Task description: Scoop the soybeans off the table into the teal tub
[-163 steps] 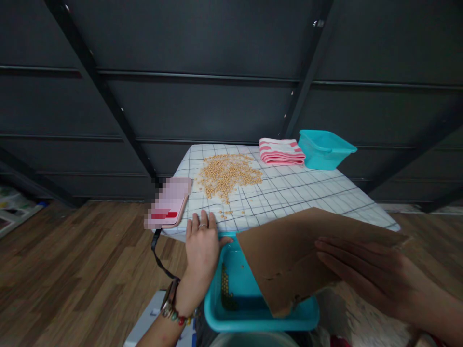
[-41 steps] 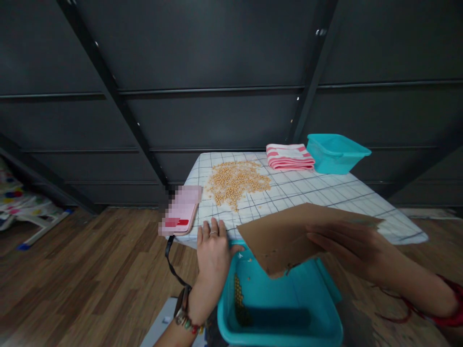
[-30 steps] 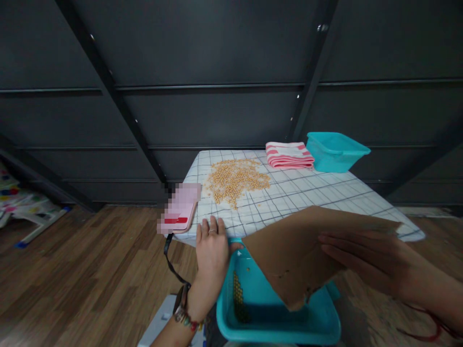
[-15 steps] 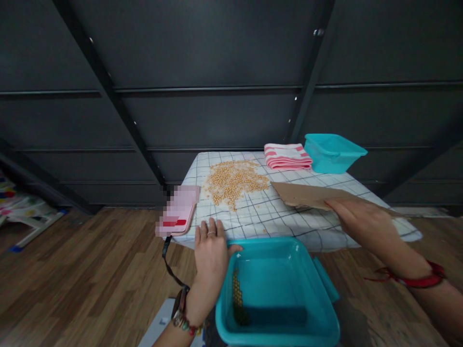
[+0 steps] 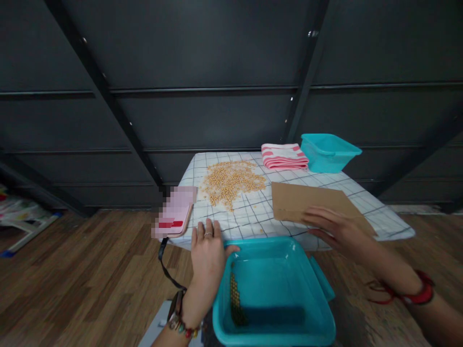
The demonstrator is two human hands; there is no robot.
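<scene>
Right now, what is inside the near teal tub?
A row of yellow beans lies along the left inner wall of the teal tub. Its near rim hides the closest strip of floor.

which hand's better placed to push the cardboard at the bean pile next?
Right, probably. The right hand lies flat on the cardboard, beside the bean pile. The left hand rests at the table edge against the teal tub, away from the cardboard.

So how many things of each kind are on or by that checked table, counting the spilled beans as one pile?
Teal tubs: 2
Striped cloth: 1
Cardboard sheet: 1
Bean pile: 1
Pink phone: 1
Total: 6
</scene>
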